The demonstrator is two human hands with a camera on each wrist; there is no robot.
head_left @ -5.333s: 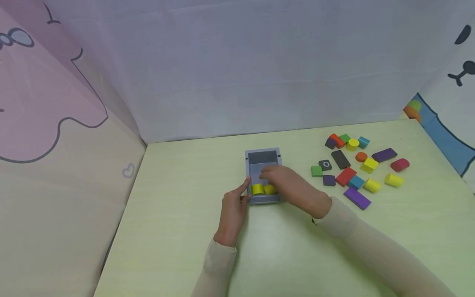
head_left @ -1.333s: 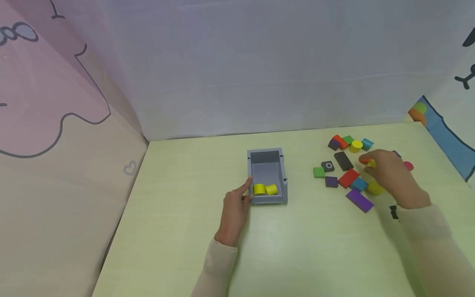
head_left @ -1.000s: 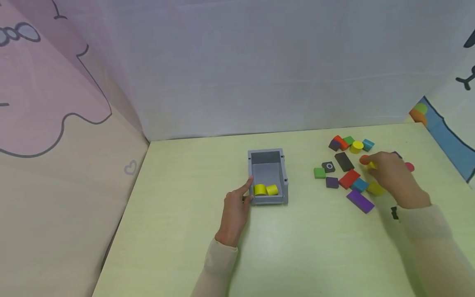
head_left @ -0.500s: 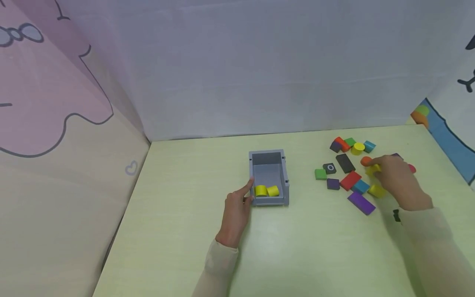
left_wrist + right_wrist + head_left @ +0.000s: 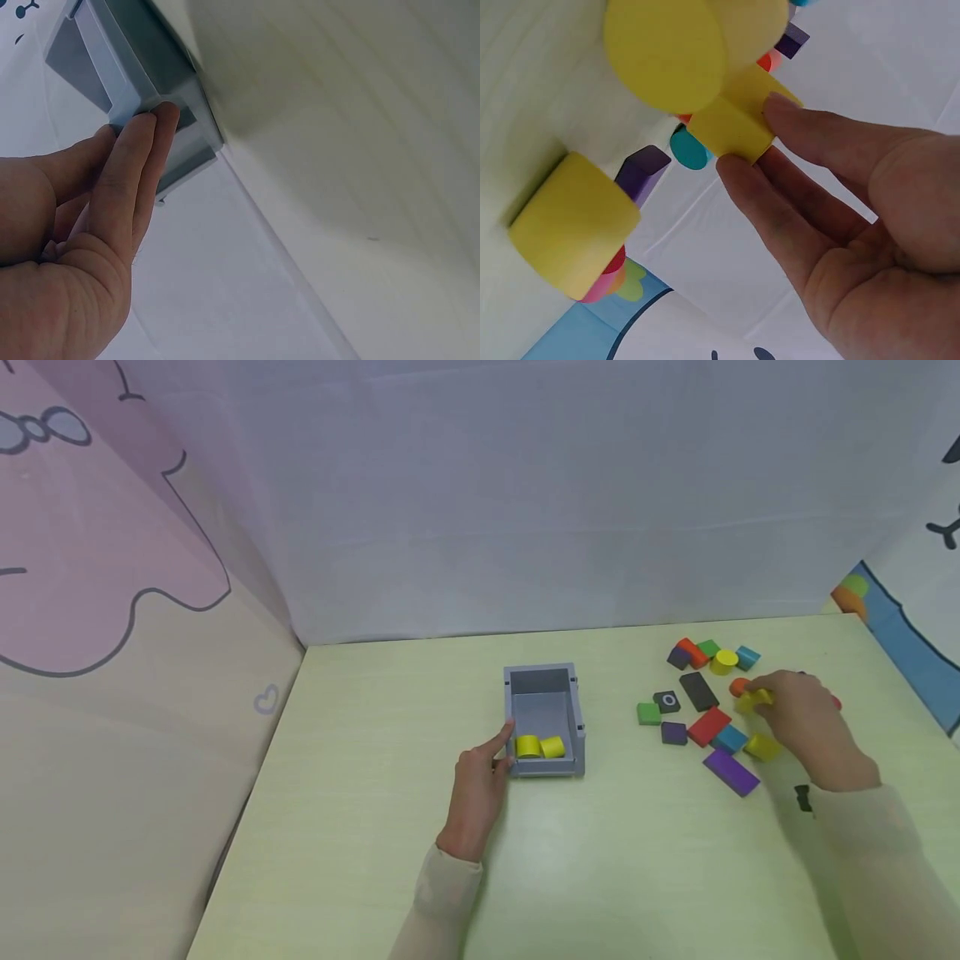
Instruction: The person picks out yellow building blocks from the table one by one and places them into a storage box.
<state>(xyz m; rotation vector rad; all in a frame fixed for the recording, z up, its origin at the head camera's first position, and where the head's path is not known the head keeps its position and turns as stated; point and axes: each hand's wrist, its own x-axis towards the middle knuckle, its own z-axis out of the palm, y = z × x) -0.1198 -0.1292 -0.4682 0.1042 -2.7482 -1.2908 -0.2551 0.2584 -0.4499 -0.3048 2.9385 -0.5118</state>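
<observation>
In the head view my left hand point(image 5: 474, 797) holds the near-left corner of a grey open-topped box point(image 5: 547, 767). Thumb and fingers meet at that corner in the left wrist view. Two yellow cylinders, one at the left point(image 5: 528, 746) and one beside it point(image 5: 552, 747), lie in the box's near end. Over the scattered blocks at the right, my right hand point(image 5: 810, 727) pinches a yellow cube-like block point(image 5: 731, 135) between thumb and fingers. An orange round block point(image 5: 739, 687) sits right beside the fingertips. The hand covers part of a purple and a red block.
Several coloured blocks lie around the right hand: a black one point(image 5: 699, 692), a red one point(image 5: 709, 726), a long purple one point(image 5: 731, 772), a yellow cylinder point(image 5: 762, 747) and a green one point(image 5: 648, 714). A pale cloth wall point(image 5: 525, 510) stands behind the table.
My right hand has gone from over the box to the blocks at the right. It now pinches the yellow block, which has tilted between the fingers. The left hand stays at the box.
</observation>
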